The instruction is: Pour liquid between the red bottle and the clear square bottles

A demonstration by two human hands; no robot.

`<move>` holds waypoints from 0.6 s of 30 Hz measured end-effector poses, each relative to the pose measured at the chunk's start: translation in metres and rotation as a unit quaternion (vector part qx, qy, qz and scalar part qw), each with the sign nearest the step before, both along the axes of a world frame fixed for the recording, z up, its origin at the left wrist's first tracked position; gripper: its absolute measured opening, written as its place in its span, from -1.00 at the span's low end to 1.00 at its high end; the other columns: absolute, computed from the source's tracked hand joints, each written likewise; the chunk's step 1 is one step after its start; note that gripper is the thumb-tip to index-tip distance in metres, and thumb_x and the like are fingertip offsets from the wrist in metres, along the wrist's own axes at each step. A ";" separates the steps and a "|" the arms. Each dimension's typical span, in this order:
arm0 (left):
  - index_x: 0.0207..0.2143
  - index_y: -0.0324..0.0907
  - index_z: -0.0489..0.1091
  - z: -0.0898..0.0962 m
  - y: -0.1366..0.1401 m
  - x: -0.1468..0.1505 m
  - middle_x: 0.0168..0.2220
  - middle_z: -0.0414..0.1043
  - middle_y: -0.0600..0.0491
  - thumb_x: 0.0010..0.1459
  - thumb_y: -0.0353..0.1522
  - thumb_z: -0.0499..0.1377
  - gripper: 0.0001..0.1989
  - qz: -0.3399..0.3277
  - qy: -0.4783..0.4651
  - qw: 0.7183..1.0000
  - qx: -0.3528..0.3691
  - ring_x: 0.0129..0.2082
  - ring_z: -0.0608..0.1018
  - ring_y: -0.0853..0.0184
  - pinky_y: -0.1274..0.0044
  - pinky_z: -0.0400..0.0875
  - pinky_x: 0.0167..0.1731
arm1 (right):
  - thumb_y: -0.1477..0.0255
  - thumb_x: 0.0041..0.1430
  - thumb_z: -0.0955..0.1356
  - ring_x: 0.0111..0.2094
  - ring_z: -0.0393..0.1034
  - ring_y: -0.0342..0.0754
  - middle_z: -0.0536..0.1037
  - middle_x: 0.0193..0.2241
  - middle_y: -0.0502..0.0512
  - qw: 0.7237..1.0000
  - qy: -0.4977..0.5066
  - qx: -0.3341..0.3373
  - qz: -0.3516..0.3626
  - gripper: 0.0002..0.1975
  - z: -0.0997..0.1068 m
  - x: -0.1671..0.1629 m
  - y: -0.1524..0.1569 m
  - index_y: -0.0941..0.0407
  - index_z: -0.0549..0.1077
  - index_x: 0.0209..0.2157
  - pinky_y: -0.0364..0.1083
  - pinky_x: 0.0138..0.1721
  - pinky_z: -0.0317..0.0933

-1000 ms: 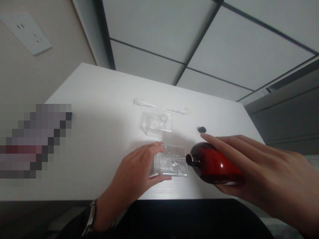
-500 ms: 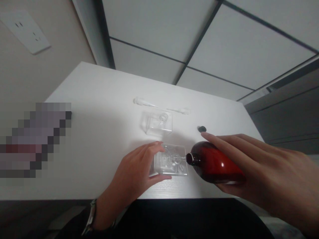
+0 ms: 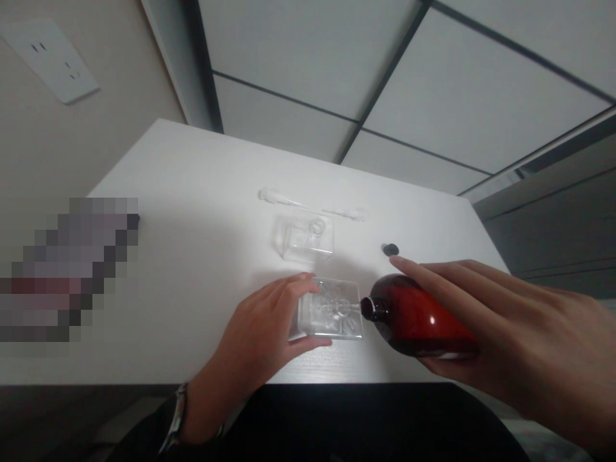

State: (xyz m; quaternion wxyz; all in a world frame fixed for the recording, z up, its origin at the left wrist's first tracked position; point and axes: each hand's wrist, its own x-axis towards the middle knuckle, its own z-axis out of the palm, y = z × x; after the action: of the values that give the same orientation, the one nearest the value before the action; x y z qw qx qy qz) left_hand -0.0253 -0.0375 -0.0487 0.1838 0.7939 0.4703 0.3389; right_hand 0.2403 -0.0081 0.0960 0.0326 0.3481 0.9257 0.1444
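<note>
My left hand (image 3: 269, 324) is wrapped round the left side of a clear square bottle (image 3: 332, 311) near the table's front edge, thumb on the near side and fingers on the far side. From the right, my right hand (image 3: 510, 327) grips a reddish-brown bottle (image 3: 416, 314), tilted with its uncapped dark neck at the clear bottle's right edge. A thin stream of clear liquid runs from that neck into the clear bottle's round opening. Beyond my right fingertips lies a small black cap (image 3: 391, 249).
A second clear square bottle (image 3: 308, 239) stands behind the first. Two clear plastic droppers (image 3: 282, 197) lie farther back on the white table (image 3: 192, 256). A blurred-out flat object (image 3: 72, 269) is at the left, below a wall socket (image 3: 52, 61).
Hardly anything differs. The reddish-brown bottle has shifted very slightly to the right, and liquid is still pouring. My left hand holds its place.
</note>
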 end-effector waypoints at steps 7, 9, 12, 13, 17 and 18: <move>0.13 -0.10 0.24 0.000 -0.001 0.000 0.12 0.60 -0.12 0.02 -0.18 0.54 -0.25 0.004 0.009 1.000 0.015 0.10 0.67 0.04 0.26 0.63 0.08 | 0.47 0.25 0.25 -0.36 0.60 0.12 0.67 -0.05 0.27 1.000 -0.004 -0.007 -0.008 -0.40 -0.001 0.005 -0.001 0.16 0.25 0.32 -0.03 -0.59 0.33; 0.13 -0.10 0.23 0.000 0.000 0.000 0.12 0.60 -0.12 -0.02 -0.18 0.56 -0.22 0.005 0.010 1.000 0.017 0.10 0.67 0.04 0.26 0.63 0.07 | 0.47 0.23 0.26 -0.34 0.60 0.14 0.67 -0.05 0.26 1.000 0.004 -0.010 -0.011 -0.38 -0.002 0.006 -0.002 0.16 0.26 0.34 -0.02 -0.57 0.36; 0.13 -0.10 0.24 0.000 0.000 0.000 0.14 0.59 -0.12 -0.01 -0.20 0.56 -0.24 0.004 0.006 1.000 0.013 0.11 0.66 0.04 0.26 0.62 0.10 | 0.47 0.21 0.29 -0.31 0.61 0.16 0.67 -0.03 0.24 0.999 0.012 -0.021 -0.022 -0.33 -0.003 0.009 -0.003 0.13 0.26 0.36 0.00 -0.52 0.40; 0.13 -0.10 0.24 0.000 0.000 0.000 0.14 0.59 -0.12 0.01 -0.21 0.55 -0.25 0.002 0.004 1.000 0.010 0.12 0.66 0.05 0.26 0.61 0.11 | 0.47 0.21 0.29 -0.31 0.61 0.16 0.67 -0.02 0.24 0.999 0.015 -0.024 -0.025 -0.32 -0.003 0.010 -0.003 0.11 0.26 0.37 0.00 -0.52 0.41; 0.15 -0.09 0.26 -0.001 -0.001 0.001 0.16 0.58 -0.10 0.07 -0.21 0.52 -0.30 0.001 -0.006 1.000 0.001 0.14 0.65 0.06 0.26 0.60 0.13 | 0.46 0.20 0.30 -0.28 0.62 0.18 0.66 0.00 0.24 0.999 0.018 -0.029 -0.037 -0.29 -0.004 0.010 -0.003 0.06 0.25 0.39 0.00 -0.49 0.43; 0.15 -0.08 0.26 -0.001 -0.001 0.001 0.16 0.58 -0.09 0.07 -0.22 0.52 -0.31 0.001 -0.007 1.000 0.000 0.15 0.64 0.07 0.27 0.60 0.13 | 0.47 0.20 0.29 -0.27 0.63 0.20 0.66 0.00 0.25 0.999 0.016 -0.031 -0.040 -0.30 -0.004 0.010 -0.003 0.06 0.24 0.39 0.02 -0.48 0.44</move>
State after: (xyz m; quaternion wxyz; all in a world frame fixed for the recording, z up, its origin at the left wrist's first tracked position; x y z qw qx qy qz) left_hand -0.0245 -0.0384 -0.0501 0.1873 0.7910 0.4697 0.3446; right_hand 0.2502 -0.0114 0.0918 0.0341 0.3861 0.9155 0.1083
